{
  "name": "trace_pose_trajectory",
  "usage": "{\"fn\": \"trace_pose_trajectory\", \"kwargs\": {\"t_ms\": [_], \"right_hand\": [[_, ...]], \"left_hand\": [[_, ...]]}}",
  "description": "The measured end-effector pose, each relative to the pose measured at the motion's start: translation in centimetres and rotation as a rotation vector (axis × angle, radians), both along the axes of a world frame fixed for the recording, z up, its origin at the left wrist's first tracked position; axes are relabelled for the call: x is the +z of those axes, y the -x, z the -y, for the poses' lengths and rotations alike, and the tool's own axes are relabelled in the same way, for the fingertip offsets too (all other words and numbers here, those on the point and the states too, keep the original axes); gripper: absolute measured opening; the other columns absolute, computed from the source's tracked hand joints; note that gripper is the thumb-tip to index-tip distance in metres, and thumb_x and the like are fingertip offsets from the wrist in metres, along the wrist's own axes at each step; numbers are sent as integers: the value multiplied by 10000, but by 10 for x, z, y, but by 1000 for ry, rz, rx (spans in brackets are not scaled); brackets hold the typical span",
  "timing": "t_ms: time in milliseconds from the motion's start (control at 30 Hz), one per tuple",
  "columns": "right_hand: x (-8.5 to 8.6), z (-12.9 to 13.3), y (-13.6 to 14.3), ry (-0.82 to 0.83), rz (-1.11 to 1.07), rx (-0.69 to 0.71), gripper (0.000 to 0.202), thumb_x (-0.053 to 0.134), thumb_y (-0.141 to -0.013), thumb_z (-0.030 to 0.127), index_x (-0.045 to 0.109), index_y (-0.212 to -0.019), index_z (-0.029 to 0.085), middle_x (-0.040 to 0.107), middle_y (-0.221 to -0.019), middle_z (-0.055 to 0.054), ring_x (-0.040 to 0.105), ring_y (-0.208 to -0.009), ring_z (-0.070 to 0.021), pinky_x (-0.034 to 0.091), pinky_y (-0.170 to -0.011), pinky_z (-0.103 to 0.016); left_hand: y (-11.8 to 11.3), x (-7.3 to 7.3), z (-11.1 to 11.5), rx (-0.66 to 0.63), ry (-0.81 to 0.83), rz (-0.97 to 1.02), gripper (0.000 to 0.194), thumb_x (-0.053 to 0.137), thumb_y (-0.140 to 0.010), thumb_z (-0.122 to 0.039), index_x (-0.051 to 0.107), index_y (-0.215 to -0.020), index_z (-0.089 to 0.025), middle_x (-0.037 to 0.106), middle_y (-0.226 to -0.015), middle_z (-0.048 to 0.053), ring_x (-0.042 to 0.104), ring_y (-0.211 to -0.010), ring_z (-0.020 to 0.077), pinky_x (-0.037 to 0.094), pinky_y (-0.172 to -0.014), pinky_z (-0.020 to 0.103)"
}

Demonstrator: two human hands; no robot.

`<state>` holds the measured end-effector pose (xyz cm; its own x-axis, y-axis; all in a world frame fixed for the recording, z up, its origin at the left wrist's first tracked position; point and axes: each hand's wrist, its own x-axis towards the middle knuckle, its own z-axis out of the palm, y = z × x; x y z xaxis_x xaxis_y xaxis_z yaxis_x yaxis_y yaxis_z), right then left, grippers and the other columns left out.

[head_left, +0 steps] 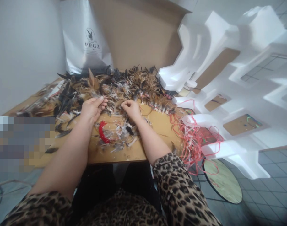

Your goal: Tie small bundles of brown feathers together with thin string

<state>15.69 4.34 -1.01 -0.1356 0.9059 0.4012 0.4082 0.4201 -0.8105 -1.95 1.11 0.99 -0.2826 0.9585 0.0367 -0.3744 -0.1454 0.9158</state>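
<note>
Over the front of a heap of brown and black feathers [105, 82], my left hand [93, 108] is closed, thumb against curled fingers. Whatever it holds blends with the feathers behind. My right hand [132, 110] is a short way to the right, its thumb and fingertips pinched close to the pile; I cannot make out what is in them. Between and below my hands lie a red curved bundle [103, 131] and clear and white quill scraps [120, 133] on the wooden table [131, 153].
Tied feather bunches [161, 108] line the pile's right edge. Tangled pink-red string [192, 141] hangs over the table's right side, by white foam packing [249, 125] and a small lidded jar [187, 88]. A silver bag [87, 40] stands behind. A round stool [222, 180] is lower right.
</note>
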Motion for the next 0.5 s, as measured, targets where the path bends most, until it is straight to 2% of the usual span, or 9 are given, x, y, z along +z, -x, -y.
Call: {"fn": "trace_pose_trajectory", "kwargs": {"t_ms": [133, 367, 500], "right_hand": [[1, 5, 3, -21, 252, -60, 195, 563, -735, 358, 668, -710, 194, 647, -711, -10, 534, -656, -125, 385, -657, -245], [2, 8, 24, 76, 444, -175, 320, 577, -691, 526, 689, -717, 228, 662, -708, -45, 549, -662, -164, 371, -619, -270], [-2, 5, 31, 100, 461, -191, 211, 571, -711, 405, 697, -737, 237, 669, -729, -42, 559, -679, -167, 378, -625, -266]], "left_hand": [[-1, -3, -1, -31, 9, 22, 101, 641, -697, -185, 652, -739, -94, 659, -677, 51, 551, -512, 41, 417, -460, 117], [-6, -13, -2, -101, 37, -27, 133, 655, -685, -200, 655, -758, -89, 669, -696, 67, 561, -518, 50, 414, -458, 125], [-8, -13, -2, -102, 57, -27, 144, 662, -679, -203, 654, -764, -88, 671, -708, 71, 557, -514, 43, 414, -467, 125]]}}
